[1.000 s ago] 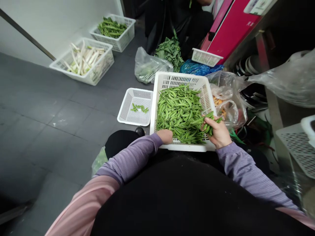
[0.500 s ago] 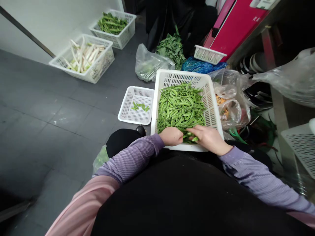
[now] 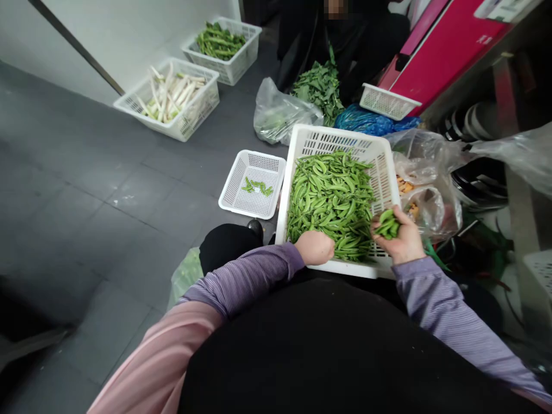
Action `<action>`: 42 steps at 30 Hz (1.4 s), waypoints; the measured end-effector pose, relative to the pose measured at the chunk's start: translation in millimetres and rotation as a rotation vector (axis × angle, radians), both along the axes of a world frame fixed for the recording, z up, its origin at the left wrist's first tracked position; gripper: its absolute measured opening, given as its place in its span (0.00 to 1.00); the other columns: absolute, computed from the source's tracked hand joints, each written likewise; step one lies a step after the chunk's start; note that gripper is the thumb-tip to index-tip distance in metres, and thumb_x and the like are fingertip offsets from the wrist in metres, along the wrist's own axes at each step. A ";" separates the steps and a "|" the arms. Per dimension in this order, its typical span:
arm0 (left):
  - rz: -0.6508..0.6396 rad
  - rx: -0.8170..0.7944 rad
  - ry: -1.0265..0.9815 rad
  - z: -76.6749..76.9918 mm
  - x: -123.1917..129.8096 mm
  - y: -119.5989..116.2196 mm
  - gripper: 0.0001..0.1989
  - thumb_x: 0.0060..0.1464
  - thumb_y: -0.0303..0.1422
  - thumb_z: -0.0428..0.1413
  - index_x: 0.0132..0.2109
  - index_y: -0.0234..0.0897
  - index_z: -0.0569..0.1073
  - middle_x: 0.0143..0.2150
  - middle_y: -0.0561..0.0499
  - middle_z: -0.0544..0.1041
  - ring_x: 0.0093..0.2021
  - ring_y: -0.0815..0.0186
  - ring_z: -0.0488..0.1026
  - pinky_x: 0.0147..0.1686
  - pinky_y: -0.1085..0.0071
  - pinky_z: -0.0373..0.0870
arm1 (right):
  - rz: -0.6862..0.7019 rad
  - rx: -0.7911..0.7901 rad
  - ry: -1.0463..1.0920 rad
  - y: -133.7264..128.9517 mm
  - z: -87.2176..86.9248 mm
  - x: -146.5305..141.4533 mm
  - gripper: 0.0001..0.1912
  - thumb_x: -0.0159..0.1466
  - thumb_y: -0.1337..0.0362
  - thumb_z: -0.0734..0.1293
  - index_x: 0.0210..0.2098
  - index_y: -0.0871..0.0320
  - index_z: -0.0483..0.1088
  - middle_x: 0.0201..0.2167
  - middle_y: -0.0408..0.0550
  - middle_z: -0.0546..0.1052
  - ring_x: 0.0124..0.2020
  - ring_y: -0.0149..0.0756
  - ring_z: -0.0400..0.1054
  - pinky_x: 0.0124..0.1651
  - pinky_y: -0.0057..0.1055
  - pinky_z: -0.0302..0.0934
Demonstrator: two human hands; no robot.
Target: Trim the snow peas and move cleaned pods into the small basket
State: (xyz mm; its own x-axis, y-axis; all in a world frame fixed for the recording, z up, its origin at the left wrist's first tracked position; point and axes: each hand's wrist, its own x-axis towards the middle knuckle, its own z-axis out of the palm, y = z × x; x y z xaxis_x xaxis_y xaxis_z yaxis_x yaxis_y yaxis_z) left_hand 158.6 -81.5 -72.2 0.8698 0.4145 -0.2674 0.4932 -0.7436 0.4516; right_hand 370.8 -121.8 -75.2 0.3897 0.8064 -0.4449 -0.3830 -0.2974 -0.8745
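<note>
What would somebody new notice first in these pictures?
The big white plastic basket heaped with green pea pods fills the middle of the view, with the right hand clutching a small bunch of pods over its near corner. Beyond it, at the top right, a bright pink-red box stands out, and at the upper left sits a basket of white stalks.

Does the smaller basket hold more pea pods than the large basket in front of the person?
No, the smaller basket has only a few pods, while the large basket is heaped with pods.
</note>
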 end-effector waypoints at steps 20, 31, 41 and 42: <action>-0.001 -0.085 0.182 -11.6 -3.5 8.6 0.16 0.54 0.33 0.47 0.42 0.28 0.76 0.40 0.34 0.75 0.42 0.53 0.73 0.37 0.63 0.70 | 0.522 -0.012 -0.390 208.0 82.7 -140.1 0.19 0.52 0.59 0.69 0.42 0.59 0.66 0.35 0.49 0.71 0.31 0.37 0.68 0.34 0.40 0.66; -0.040 -0.073 0.081 -20.5 7.0 1.8 0.16 0.49 0.25 0.49 0.43 0.36 0.76 0.43 0.42 0.72 0.45 0.58 0.70 0.42 0.67 0.68 | 0.576 -0.458 -1.380 60.0 -43.1 21.3 0.12 0.55 0.57 0.65 0.23 0.60 0.72 0.22 0.50 0.73 0.29 0.39 0.68 0.35 0.34 0.61; 0.372 -0.304 -0.176 -18.1 16.5 12.5 0.13 0.56 0.33 0.46 0.33 0.32 0.73 0.25 0.50 0.72 0.27 0.69 0.70 0.33 0.74 0.66 | 0.396 -0.134 -1.442 32.3 -40.3 -17.1 0.10 0.57 0.63 0.62 0.36 0.60 0.70 0.32 0.49 0.73 0.31 0.35 0.65 0.35 0.29 0.57; 0.435 -0.402 -0.228 -15.2 17.2 13.4 0.14 0.57 0.35 0.45 0.32 0.32 0.71 0.23 0.52 0.71 0.24 0.70 0.68 0.29 0.75 0.66 | 0.456 -0.039 -1.512 23.0 -34.3 -21.0 0.10 0.58 0.64 0.61 0.37 0.59 0.70 0.34 0.50 0.73 0.32 0.35 0.65 0.35 0.28 0.57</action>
